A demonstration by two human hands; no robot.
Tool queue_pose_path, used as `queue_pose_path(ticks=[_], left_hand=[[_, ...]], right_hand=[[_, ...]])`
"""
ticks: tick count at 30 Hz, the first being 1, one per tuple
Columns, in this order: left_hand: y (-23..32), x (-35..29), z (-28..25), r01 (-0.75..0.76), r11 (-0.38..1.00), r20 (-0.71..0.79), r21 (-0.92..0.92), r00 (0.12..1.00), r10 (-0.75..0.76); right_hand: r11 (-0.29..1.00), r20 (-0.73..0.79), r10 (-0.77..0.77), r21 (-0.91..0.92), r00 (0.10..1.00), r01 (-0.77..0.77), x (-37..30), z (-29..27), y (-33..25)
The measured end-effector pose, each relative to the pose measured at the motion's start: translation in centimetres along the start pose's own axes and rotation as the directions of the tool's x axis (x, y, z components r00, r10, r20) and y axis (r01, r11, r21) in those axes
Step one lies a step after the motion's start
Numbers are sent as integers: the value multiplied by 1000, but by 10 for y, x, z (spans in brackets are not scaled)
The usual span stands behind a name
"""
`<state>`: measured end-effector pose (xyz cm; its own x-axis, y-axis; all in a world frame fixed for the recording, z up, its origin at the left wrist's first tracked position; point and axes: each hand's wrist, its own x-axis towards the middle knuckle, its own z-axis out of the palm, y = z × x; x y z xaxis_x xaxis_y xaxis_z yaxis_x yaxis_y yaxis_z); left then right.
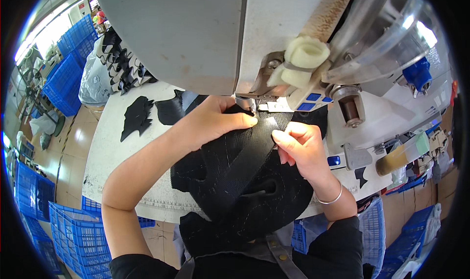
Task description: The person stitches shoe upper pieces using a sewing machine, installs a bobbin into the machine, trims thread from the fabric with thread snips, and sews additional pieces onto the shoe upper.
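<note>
Black fabric (264, 200) lies in folds over the sewing machine's bed and hangs over the front edge. A smooth black strip (249, 154) runs across it up toward the metal presser foot (249, 105). My left hand (215, 120) sits just left of the foot, its thumb pressed on the fabric and its fingers curled, partly hidden by the machine head. Right of the strip, my right hand (303, 146) pinches the fabric's edge between thumb and forefinger. A bright lamp spot falls between the hands.
The grey sewing machine head (196, 34) looms above my hands. Loose black cut pieces (137, 117) lie on the white table (107, 151) at left, beside a stack of dark pieces (122, 63). Blue crates (78, 235) stand on the floor. A brown thread spool (350, 107) hangs at right.
</note>
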<state>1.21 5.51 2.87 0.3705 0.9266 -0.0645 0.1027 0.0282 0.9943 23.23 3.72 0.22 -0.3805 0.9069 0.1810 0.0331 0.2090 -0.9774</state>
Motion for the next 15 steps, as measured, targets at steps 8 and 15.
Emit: queue_pose_path(ticks=[8, 15], left_hand=[[20, 3, -7, 69, 977, -10, 202, 998, -69], [17, 9, -20, -94, 963, 87, 253, 993, 74]], right_hand=[[999, 10, 14, 52, 1000, -14, 6, -3, 0], [998, 26, 44, 33, 999, -45, 6, 1, -6]])
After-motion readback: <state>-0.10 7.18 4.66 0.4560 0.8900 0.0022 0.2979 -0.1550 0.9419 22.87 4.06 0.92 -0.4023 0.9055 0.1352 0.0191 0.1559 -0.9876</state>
